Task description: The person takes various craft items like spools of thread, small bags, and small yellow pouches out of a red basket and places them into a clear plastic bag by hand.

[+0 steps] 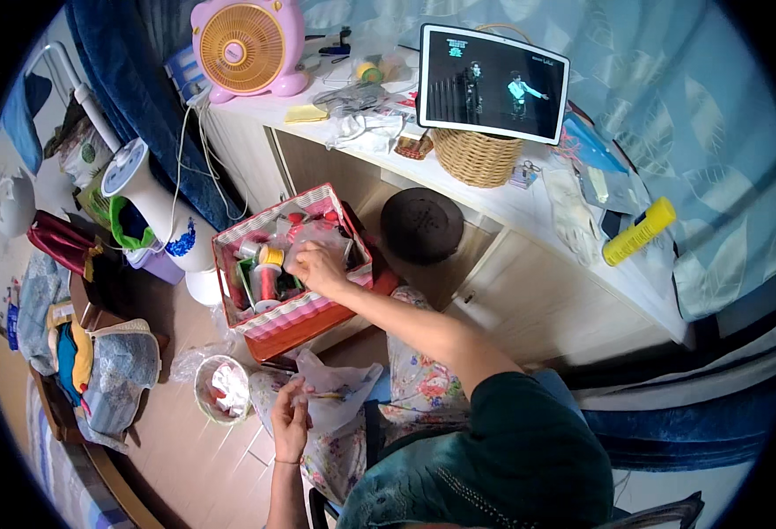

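Observation:
My right hand [319, 270] reaches into a lined box [304, 317] with pink-and-white striped sides. Its fingers are bent together beside a clear plastic packet [322, 236]; what they pinch, if anything, is hidden. Close to that hand, a yellow spool [271, 256] and a red spool [266, 282] lie among small sewing things. Over my lap, my left hand [290, 421] is raised with fingers curled and thumb drawn in. Anything between those fingertips is too small to name. A clear plastic bag [348, 381] rests on my flowered trousers beside it.
A white desk [516, 198] holds a pink fan [245, 48], a tablet [493, 84] against a wicker basket [476, 159], white gloves [573, 212] and a yellow spray can [639, 231]. A round dark stool [421, 226] sits beneath. A small bin [204, 398] stands left of my legs.

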`<state>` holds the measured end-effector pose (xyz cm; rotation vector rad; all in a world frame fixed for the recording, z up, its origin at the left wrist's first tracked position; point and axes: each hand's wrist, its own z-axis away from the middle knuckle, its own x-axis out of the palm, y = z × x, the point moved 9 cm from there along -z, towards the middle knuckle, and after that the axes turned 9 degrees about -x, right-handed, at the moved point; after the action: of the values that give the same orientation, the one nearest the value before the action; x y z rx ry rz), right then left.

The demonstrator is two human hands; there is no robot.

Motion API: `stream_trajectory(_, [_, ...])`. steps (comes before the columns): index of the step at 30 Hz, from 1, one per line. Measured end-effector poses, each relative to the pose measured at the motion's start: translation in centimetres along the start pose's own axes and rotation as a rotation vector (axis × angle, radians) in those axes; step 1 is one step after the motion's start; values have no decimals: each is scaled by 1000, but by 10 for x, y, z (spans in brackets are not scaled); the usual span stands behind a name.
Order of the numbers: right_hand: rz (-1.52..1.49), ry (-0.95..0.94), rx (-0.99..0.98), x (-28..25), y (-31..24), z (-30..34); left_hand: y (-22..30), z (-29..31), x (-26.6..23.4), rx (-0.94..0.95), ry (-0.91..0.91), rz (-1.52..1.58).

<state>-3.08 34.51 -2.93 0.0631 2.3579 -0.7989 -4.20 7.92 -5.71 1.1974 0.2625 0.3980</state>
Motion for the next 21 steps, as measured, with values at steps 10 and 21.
stream_trajectory(10, [-1025, -445, 142, 23, -7, 32, 2, -1, 6, 40, -16, -20])
stream_trajectory(21, [481, -762, -148, 39, 4, 29, -5, 2, 4, 26, -16, -27])
